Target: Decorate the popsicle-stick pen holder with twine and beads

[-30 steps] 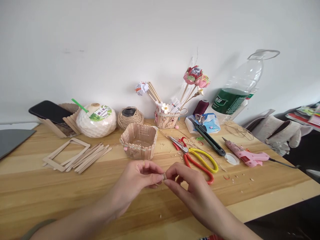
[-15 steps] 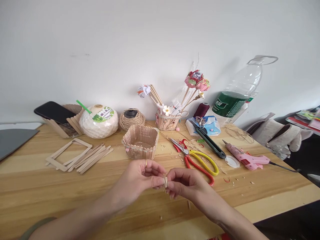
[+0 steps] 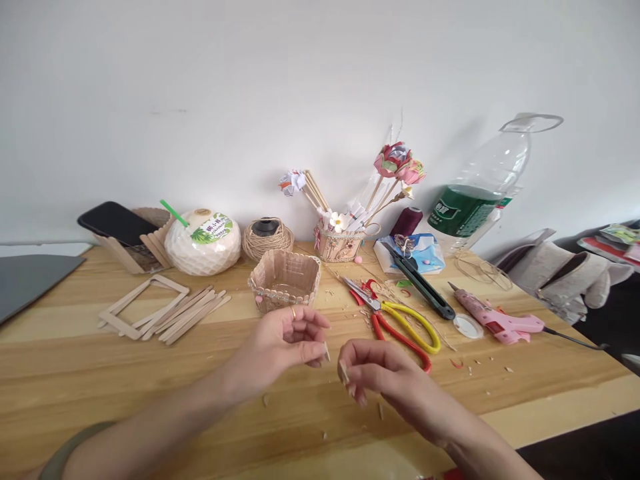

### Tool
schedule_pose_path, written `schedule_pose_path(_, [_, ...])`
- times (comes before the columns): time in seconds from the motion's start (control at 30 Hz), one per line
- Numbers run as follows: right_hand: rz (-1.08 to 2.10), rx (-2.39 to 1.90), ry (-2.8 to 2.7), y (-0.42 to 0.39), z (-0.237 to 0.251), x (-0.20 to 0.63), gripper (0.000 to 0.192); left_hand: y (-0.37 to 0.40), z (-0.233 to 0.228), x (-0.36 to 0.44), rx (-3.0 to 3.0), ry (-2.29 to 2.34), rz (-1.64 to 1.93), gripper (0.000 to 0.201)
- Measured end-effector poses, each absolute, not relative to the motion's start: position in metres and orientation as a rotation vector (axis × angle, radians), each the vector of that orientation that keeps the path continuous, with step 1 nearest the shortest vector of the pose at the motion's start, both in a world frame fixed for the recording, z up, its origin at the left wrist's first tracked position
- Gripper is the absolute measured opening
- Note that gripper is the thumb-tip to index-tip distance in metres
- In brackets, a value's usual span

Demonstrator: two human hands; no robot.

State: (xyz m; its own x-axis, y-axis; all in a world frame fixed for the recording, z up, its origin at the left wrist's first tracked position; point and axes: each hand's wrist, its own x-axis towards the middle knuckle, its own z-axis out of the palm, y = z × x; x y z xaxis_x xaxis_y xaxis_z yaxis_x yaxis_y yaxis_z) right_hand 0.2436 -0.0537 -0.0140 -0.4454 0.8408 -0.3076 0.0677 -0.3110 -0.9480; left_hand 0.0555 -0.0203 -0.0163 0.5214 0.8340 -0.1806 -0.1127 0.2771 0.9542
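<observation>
Craft sticks (image 3: 191,316) lie loosely piled. Craft-stick basket (image 3: 283,299) stands just beyond the left hand (image 3: 283,341), whose thumb and fingers pinch a small wooden chip (image 3: 327,351). Right hand (image 3: 383,370), nearby, pinches a second chip (image 3: 343,372). Red-and-yellow-handled scissors (image 3: 375,305) lie beside it; pink glue gun (image 3: 500,325), farther right.

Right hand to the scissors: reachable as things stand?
Likely yes: the scissors lie just beyond the right hand, handles nearest, with nothing visible standing between. The small pale piece it pinches might need setting down first.
</observation>
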Motion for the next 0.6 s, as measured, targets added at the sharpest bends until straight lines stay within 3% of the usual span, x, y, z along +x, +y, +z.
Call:
schedule_pose_path(0.2, [0.657,-1.768,-2.159,-0.044,-0.034,0.259,0.016,-0.018,-0.020,0.054,1.155,0.878,0.704,0.009])
schedule_pose_path(0.47, [0.387,-1.751,-2.249,-0.049,-0.039,0.283,0.018,-0.018,-0.025,0.056,1.060,0.953,0.687,0.010])
schedule_pose_path(0.6, [-0.200,-1.933,-2.197,-0.049,-0.038,0.308,0.026,-0.019,-0.023,0.058,1.091,0.999,0.658,0.015])
